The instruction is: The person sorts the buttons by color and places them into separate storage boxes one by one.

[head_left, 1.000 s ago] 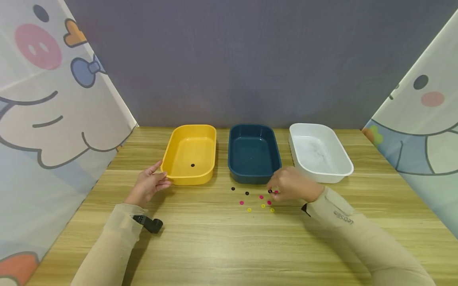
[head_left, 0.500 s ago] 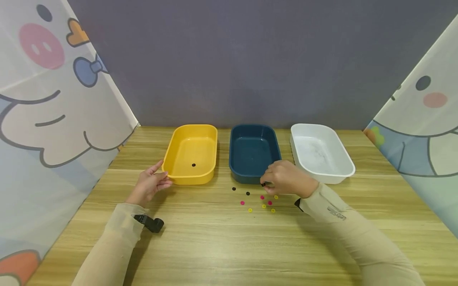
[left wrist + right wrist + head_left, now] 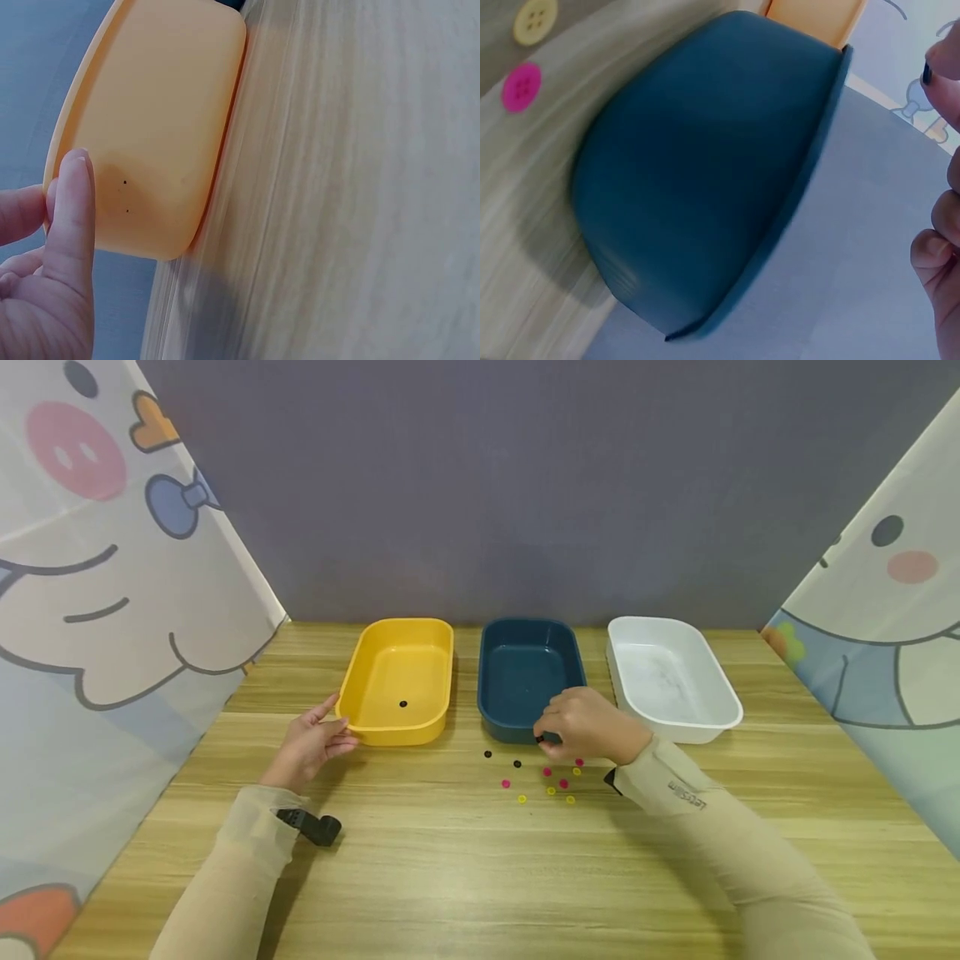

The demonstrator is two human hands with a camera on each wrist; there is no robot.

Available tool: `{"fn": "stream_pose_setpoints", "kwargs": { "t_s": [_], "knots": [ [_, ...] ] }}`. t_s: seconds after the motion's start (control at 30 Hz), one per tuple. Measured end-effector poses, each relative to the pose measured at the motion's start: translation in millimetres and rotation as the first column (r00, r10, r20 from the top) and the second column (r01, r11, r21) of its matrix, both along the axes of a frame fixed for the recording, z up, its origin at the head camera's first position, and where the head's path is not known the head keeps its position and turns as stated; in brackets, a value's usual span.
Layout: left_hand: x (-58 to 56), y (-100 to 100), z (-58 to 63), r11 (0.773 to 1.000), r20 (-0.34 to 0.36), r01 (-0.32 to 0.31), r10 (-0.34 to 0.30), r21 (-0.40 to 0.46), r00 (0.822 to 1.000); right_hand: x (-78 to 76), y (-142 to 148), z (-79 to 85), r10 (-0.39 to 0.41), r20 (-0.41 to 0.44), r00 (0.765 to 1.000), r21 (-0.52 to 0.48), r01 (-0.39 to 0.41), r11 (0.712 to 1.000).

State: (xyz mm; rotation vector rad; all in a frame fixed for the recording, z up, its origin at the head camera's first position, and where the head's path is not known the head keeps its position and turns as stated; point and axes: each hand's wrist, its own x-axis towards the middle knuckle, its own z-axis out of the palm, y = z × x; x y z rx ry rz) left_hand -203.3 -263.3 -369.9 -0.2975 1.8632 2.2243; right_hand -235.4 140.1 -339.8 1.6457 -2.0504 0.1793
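Thumb and forefinger of the right hand [image 3: 588, 724] pinch a black button [image 3: 539, 739], closed right down on it; the right wrist view shows its dark edge between them, the other fingers curled in. The hand is at the near right corner of the blue bin [image 3: 528, 672], and I cannot tell whether it touches the rim. The left hand [image 3: 311, 745] grips the near left corner of the yellow bin [image 3: 408, 664], thumb against the outer wall, the gap to the fingers about as narrow as the rim. Inside that bin, toward its near end, lies a second black button [image 3: 403, 703].

Scattered on the table [image 3: 420, 877] just in front of the blue bin and below the right hand are two black buttons [image 3: 517, 764], four pink buttons [image 3: 547, 772] and four yellow buttons [image 3: 551, 791]. The white bin [image 3: 663, 672] stands to the right of the blue one, grey smudges on its floor. Behind the bins rises a grey wall [image 3: 480, 493].
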Motion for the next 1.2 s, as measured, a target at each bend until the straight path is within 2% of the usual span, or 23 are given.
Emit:
{"fn": "stream_pose_setpoints", "kwargs": {
  "t_s": [0.37,0.67,0.97,1.2],
  "knots": [
    [1.3,-2.9,-0.1,1.000,-0.004,-0.003,0.003,0.011,1.000,-2.6,-13.4,2.2,0.004,0.004,1.000,-0.017,-0.004,1.000],
    [0.5,-0.7,0.4,1.000,-0.003,0.009,-0.009,-0.025,1.000,-3.7,-23.5,2.6,0.005,0.001,1.000,-0.012,-0.005,1.000],
    [-0.3,-1.7,4.2,0.999,0.000,0.001,-0.001,-0.044,1.000,-8.2,-32.2,2.4,-0.005,0.016,1.000,-0.055,0.006,0.998],
    [0.9,0.8,-0.2,0.999,0.006,-0.007,0.007,-0.046,1.000,-12.0,-38.8,-2.9,-0.011,0.040,0.999,-0.091,0.014,0.996]
  ]
}}
